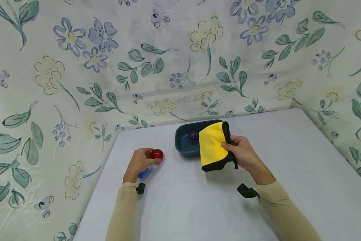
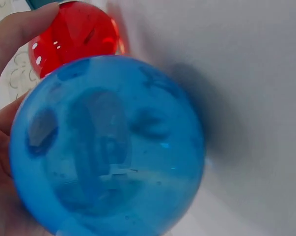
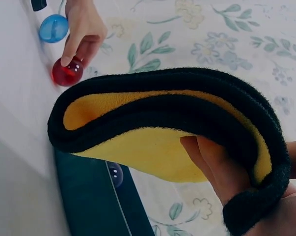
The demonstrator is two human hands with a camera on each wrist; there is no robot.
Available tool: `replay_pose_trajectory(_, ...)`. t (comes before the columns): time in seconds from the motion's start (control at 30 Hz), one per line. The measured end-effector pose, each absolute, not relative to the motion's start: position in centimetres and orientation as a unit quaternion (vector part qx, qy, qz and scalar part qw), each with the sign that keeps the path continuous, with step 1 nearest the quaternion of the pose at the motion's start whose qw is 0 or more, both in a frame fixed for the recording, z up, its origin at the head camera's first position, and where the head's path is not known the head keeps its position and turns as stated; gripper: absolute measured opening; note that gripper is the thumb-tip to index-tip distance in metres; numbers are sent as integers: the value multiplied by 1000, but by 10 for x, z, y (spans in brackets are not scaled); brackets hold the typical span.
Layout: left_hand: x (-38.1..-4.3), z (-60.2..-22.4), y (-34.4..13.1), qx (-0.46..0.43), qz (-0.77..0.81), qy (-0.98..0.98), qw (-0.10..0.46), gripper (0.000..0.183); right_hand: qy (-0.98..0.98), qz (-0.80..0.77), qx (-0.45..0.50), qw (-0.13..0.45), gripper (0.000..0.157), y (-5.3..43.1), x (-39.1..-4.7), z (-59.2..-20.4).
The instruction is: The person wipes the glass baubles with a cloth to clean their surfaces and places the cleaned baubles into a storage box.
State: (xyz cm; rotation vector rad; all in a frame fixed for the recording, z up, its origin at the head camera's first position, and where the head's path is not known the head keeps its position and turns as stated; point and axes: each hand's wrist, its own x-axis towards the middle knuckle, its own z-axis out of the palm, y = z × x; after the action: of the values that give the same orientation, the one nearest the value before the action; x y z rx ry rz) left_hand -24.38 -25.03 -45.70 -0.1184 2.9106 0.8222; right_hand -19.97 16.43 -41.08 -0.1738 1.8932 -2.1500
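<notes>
Cloth (image 1: 213, 144) hangs from the right hand (image 1: 243, 152), pinched between thumb and fingers, and hides the right part of a bin (image 1: 188, 153) in the head view; a purple ball (image 1: 194, 135) sits inside. Left of the bin, the left hand (image 1: 139, 162) grips a red ball (image 1: 157, 154); a blue ball (image 1: 143, 173), partly covered there, is near that wrist.

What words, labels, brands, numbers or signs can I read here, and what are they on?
No text can be read in any view.
Flowered backdrop: faint marks low down, beyond the dark tub, possibly lettering; too blurred to read.
Yellow cloth, red ball, blue ball: none that I can see.
</notes>
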Motion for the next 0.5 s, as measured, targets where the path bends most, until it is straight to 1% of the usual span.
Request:
replay_pose_trajectory(0.17,-241,-458,-253,-56,297,952,44,68,653,-743,-61,136,46,163,-200,-412)
replay_pose_trajectory(0.37,-238,-445,-250,-45,333,942,19,65,653,-742,-62,139,47,162,-199,-411)
replay_pose_trajectory(0.5,-236,-438,-245,-40,358,933,10,68,650,-744,-62,140,46,161,-199,-412)
